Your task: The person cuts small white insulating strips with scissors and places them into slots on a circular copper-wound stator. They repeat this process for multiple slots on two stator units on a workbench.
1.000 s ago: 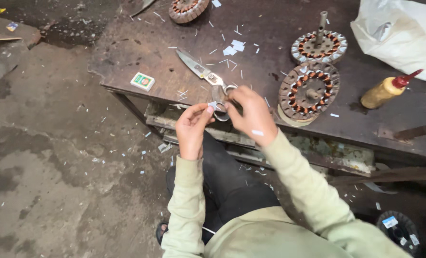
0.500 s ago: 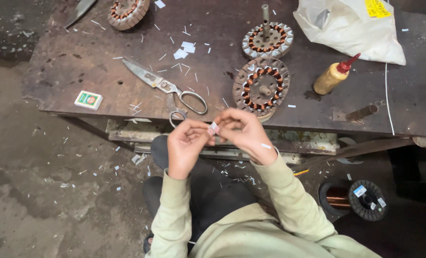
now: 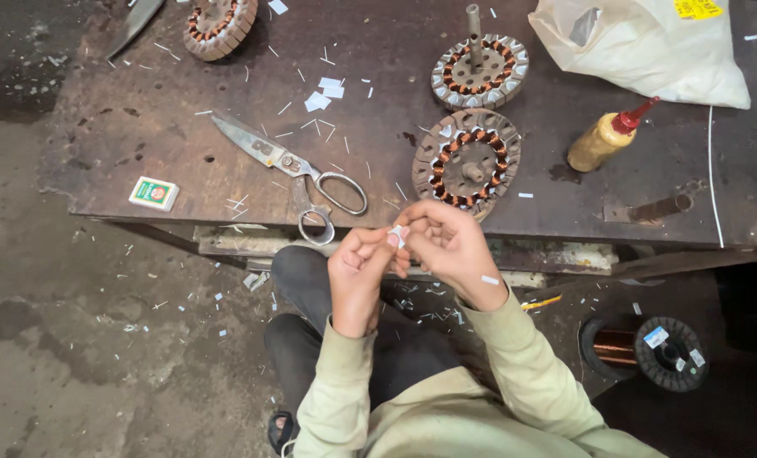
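We pinch a small white paper slip between the fingertips of both hands, left hand and right hand closed on it just off the workbench edge, above our lap. Since a second ago the hands have drawn back from the scissors toward our body, so the cutting looks done and the folding underway. The slip looks thin, stiff and creased. A copper-wound stator lies just beyond.

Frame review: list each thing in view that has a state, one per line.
small white slip, pinched between both hands
left hand, pinching the slip
right hand, pinching the slip
scissors, lying closed on the table
glue bottle, lying tilted, red nozzle on
stator, flat, partly wound
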